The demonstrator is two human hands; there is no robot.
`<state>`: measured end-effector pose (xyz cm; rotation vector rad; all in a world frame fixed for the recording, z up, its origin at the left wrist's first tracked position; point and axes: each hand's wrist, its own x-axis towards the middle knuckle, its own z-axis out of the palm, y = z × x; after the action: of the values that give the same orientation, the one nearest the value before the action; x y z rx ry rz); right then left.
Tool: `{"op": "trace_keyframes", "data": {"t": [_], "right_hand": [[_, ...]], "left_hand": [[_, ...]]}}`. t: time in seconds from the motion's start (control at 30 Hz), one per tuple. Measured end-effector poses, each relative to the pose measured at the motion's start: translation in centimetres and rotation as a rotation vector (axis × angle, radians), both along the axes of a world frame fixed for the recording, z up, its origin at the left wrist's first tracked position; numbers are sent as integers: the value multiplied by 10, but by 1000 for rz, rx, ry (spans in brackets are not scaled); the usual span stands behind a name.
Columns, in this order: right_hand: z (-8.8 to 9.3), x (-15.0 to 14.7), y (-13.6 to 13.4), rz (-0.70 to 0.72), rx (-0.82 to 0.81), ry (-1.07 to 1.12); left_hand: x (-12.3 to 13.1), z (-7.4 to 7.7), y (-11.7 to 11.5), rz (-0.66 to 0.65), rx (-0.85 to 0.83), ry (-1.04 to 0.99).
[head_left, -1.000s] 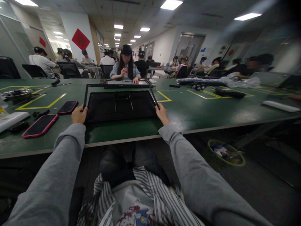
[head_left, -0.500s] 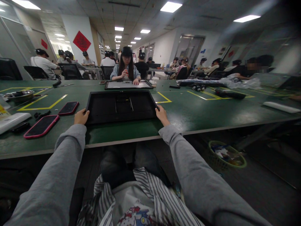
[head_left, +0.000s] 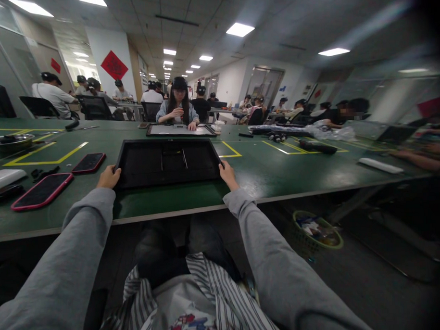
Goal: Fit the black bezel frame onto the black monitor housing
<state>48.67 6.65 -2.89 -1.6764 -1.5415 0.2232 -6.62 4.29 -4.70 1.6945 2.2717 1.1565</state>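
Observation:
A wide black rectangular panel with raised edges, like the back cover of a monitor, is in front of me over the green table. Its inner side faces me, with two thin bright strips near the middle. My left hand is closed round its left edge, thumb on top. At the opposite edge my right hand grips it the same way. Whether the panel's underside touches the table I cannot tell. Two phones with pink-red rims, a larger phone and a smaller phone, lie left of my left hand.
Across the green table, a person sits at a framed flat panel. A metal bowl stands at left. Plastic wrap, a black tool and a white bar lie at right. A basket is below.
My view has turned slightly to the right, so the table things appear shifted left. Both hands keep their hold on the black panel, which looks almost unchanged in its place.

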Motion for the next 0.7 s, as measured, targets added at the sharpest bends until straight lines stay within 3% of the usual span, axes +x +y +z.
{"op": "trace_keyframes", "data": {"t": [0.13, 0.7], "right_hand": [[1, -1, -1, -16, -22, 0], [0, -3, 2, -46, -67, -41]], "left_hand": [[3, 3, -2, 11, -79, -44], [13, 13, -8, 1, -65, -98]]}}
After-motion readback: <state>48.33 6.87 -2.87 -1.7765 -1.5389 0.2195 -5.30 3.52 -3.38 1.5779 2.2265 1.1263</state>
